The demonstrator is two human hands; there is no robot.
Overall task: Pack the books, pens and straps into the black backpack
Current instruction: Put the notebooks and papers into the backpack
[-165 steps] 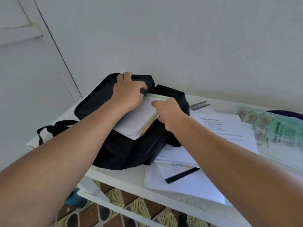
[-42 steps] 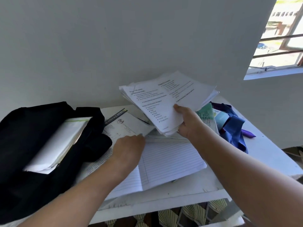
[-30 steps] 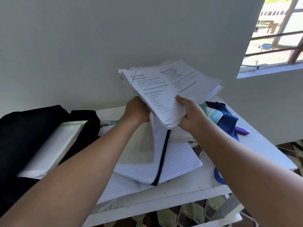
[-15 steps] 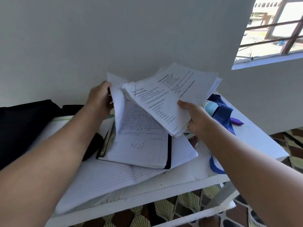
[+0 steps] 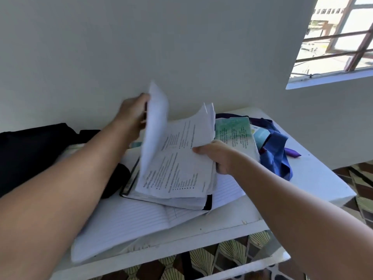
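Observation:
My right hand grips a stack of printed papers that rests inside an open black-covered notebook on the table. My left hand holds up the notebook's raised pages above the stack. The black backpack lies at the far left, partly behind my left arm. A large lined exercise book lies open under the notebook. A green-covered book sits behind my right hand, with blue straps and a purple pen to its right.
The white table stands against a plain wall, its front edge near me. A barred window is at the upper right. Patterned floor tiles show below the table.
The paper stack came down from mid-air onto the open notebook. My left hand lifted the notebook's pages up and over. The view shifted slightly right.

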